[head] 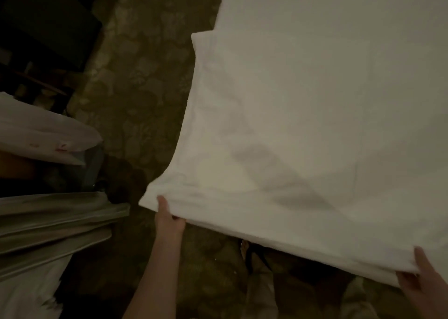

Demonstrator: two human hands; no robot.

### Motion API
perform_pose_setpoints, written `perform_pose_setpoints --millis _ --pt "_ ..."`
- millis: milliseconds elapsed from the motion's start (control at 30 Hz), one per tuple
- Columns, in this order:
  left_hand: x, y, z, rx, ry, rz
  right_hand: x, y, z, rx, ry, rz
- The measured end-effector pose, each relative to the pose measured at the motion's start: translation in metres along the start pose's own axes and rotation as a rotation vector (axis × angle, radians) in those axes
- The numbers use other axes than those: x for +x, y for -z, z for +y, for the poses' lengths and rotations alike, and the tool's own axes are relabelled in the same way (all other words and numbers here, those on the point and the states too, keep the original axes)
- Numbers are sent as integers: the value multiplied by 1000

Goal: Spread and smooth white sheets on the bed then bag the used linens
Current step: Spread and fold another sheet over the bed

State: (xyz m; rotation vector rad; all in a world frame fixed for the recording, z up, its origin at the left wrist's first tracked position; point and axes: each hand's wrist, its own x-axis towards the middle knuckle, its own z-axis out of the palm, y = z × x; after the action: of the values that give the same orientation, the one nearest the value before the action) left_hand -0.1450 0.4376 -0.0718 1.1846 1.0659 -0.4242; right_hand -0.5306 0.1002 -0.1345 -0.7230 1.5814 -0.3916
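A white sheet (303, 124) lies spread over the bed and fills the right half of the view, its near edge lifted above the floor. My left hand (168, 215) grips the sheet's near left corner, thumb on top and fingers tucked under the hem. At the lower right, my right hand (423, 278) holds the same near edge, thumb over the cloth. A soft fold and a shadow run across the sheet near the middle of that edge.
Patterned dark carpet (145, 81) runs along the bed's left side. At the left are a white plastic bag (41, 129), folded grey-beige linens (53, 224) and dark furniture (41, 20). My foot in a sandal (252, 253) shows beneath the sheet's edge.
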Motion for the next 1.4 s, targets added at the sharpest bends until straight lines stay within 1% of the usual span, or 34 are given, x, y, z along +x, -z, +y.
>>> perform_pose_setpoints --millis 33,67,100,133,167,200,267,367,433,467,500,567,633,700,833,900,1000,1100,1167,1300,1400 --pt "3 -2 1 -16 -44 -4 -10 -9 -8 211 -88 115" --pt "6 -2 2 -13 -46 -35 -25 -26 -7 282 -35 192" --pt "4 -2 -1 -11 -60 8 -26 -28 -1 199 -5 272" --pt "4 1 -7 -50 -30 40 -28 -33 5 77 23 236" --pt "1 4 -17 -84 0 67 -32 -36 6 41 17 238" --pt "-3 5 -29 -128 39 61 -42 -40 3 85 40 139" --pt "-19 -1 -59 -125 88 44 -35 -49 -13 199 -119 -17" --pt "-60 -22 -103 -166 128 -1 -38 -46 -18 230 -250 23" --pt "-87 -34 -135 -161 128 15 -44 -36 -19 199 -171 63" --pt "-102 -40 -150 -153 125 23 -44 -32 -24 227 -174 56" --pt "-114 -47 -168 -144 115 67 -44 -32 -29 311 -205 75" --pt "-140 -62 -206 -118 104 146 -42 -24 -46 393 -207 3" --pt "-173 -80 -245 -107 109 188 -34 -5 -68 445 -190 -11" --pt "-207 -102 -286 -79 122 157 -16 23 -89 497 -197 18" --pt "-261 -148 -368 8 296 86 38 78 -144 560 -165 37" --pt "-283 -170 -405 7 354 44 67 100 -172 589 -147 0" --pt "-311 -198 -449 -13 378 -70 106 124 -209 627 -126 -91" --pt "-325 -218 -479 -5 365 -126 136 138 -235 622 -112 -91" --pt "-328 -225 -488 -8 356 -145 149 147 -251 640 -116 -86" --pt "-324 -227 -484 -43 287 -162 162 167 -280 729 -139 -60" --pt "-320 -232 -479 -89 264 -142 173 180 -290 710 -144 -1"
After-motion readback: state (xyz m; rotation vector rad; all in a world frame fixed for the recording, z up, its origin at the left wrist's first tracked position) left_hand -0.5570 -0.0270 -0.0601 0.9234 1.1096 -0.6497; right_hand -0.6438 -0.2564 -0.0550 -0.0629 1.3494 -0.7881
